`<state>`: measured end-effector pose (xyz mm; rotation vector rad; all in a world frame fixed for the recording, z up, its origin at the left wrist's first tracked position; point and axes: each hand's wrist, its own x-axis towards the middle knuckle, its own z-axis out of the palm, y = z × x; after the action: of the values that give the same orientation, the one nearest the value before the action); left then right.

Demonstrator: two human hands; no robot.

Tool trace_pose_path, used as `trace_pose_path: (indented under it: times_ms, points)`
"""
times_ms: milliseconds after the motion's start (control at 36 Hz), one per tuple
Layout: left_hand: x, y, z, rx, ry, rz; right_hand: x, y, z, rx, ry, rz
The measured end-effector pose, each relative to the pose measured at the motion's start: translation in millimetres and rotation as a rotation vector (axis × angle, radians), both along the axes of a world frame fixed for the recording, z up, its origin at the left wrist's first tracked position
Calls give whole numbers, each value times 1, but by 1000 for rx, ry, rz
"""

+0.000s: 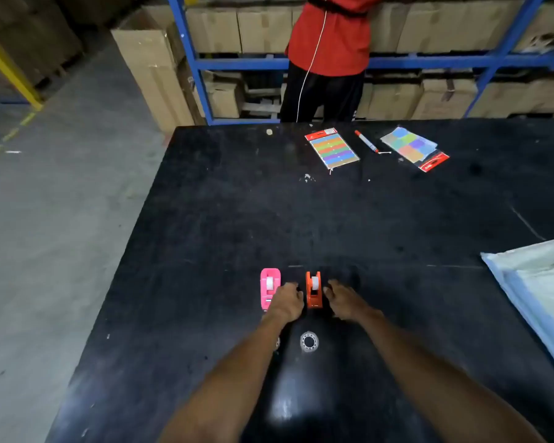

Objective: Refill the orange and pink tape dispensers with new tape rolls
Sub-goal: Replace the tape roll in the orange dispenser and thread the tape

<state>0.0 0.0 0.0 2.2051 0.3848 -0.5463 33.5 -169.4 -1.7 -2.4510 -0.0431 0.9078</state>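
The pink tape dispenser [270, 287] and the orange tape dispenser [313, 290] stand side by side on the black table [381, 225], each with a white roll in it. My left hand [287, 302] lies between the two, its fingers curled, covering part of the pink dispenser's near end. My right hand [344, 300] rests just right of the orange dispenser, fingers bent down onto the table. Neither hand clearly grips anything. Nearer to me a clear empty tape core [309, 341] lies flat. A second ring [277, 343] peeks out from under my left forearm.
At the table's far side lie two packs of coloured sticky notes [331, 148] [413, 148] and a red marker [366, 141]. A pale blue plastic bag [538, 292] covers the right edge. A person in a red shirt [331, 33] stands beyond the table at blue shelving with cartons.
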Motion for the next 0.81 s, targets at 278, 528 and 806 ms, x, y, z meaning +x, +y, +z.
trace_pose_path:
  times_ms: [278, 528, 806]
  points:
    - [21, -20, -21, -87, 15, 99, 8, 17, -3, 89, -137, -42]
    - [14, -16, -7, -369, 62, 291, 2, 5, -6, 255, -234, -199]
    - [-1, -12, 16, -514, -6, 263, -6, 0, 11, 490, -171, -337]
